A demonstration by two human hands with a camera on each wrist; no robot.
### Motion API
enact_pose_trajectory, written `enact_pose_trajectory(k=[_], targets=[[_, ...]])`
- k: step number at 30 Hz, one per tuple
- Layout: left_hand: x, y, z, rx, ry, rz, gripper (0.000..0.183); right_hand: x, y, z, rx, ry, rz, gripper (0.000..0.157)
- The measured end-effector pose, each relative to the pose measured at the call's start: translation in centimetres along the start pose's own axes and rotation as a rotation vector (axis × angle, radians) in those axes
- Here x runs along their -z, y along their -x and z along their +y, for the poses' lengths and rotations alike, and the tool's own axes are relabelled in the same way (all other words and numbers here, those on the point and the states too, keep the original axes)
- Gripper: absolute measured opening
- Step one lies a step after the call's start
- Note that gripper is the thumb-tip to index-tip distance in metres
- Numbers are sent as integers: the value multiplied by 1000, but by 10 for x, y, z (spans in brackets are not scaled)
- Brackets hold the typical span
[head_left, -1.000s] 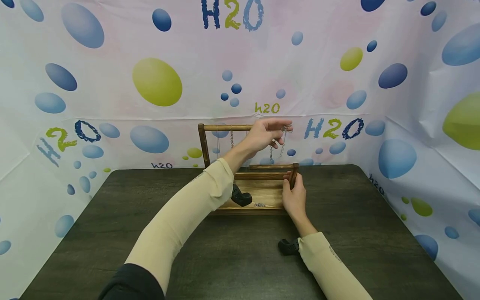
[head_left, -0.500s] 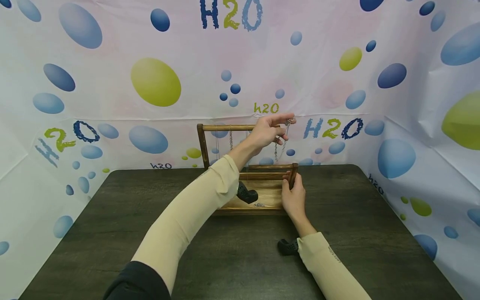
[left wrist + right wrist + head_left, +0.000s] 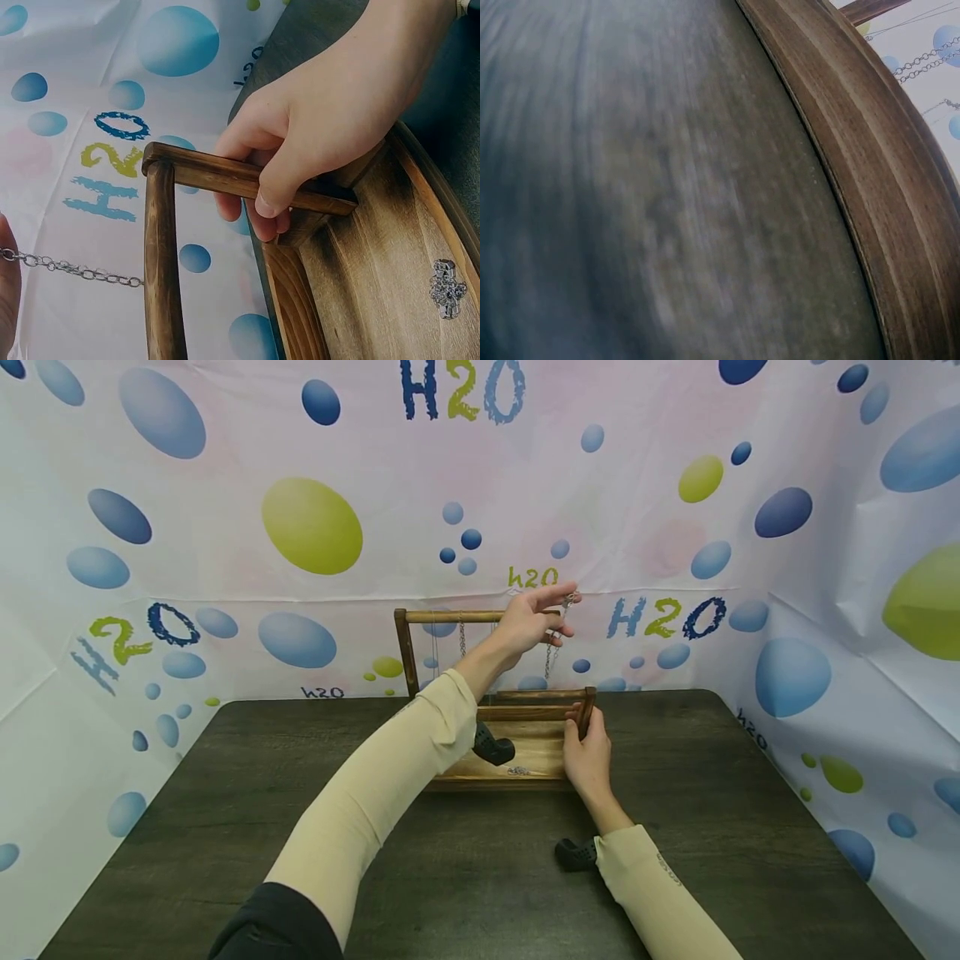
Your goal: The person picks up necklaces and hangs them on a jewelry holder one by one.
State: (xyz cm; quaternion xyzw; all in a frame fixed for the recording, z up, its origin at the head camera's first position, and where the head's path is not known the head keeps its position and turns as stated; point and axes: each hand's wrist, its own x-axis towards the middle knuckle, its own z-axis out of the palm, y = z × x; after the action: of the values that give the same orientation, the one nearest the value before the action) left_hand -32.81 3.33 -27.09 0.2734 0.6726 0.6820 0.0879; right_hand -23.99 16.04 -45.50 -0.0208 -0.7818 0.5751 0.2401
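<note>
Hands (image 3: 527, 622) hold crosswise stand (image 3: 536, 742) and downward-hanging chain (image 3: 548, 662).

Spotted sheet (image 3: 637, 410) behind a dark table (image 3: 465, 885)

The sheet, whitish with pink tints, closes in the back and both sides. Blue and green ovals (image 3: 312, 525) and "H2O" lettering (image 3: 408, 393) are printed on it. A crease (image 3: 300, 599) runs across the back. The table has a dark wood-grain top. Soft shadow (image 3: 836, 547) dims the right side.
</note>
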Motion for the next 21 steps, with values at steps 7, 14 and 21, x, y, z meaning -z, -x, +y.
enact_pose_trajectory(k=[7,14,21], targets=[[3,1,-1,21,1,35,54,0,0,0,-6,1,-11,31],[6,4,-2,66,3,47,57,1,0,1,-11,7,-20,30],[12,7,-6,61,26,69,55,0,0,-1,-9,7,-7,29]])
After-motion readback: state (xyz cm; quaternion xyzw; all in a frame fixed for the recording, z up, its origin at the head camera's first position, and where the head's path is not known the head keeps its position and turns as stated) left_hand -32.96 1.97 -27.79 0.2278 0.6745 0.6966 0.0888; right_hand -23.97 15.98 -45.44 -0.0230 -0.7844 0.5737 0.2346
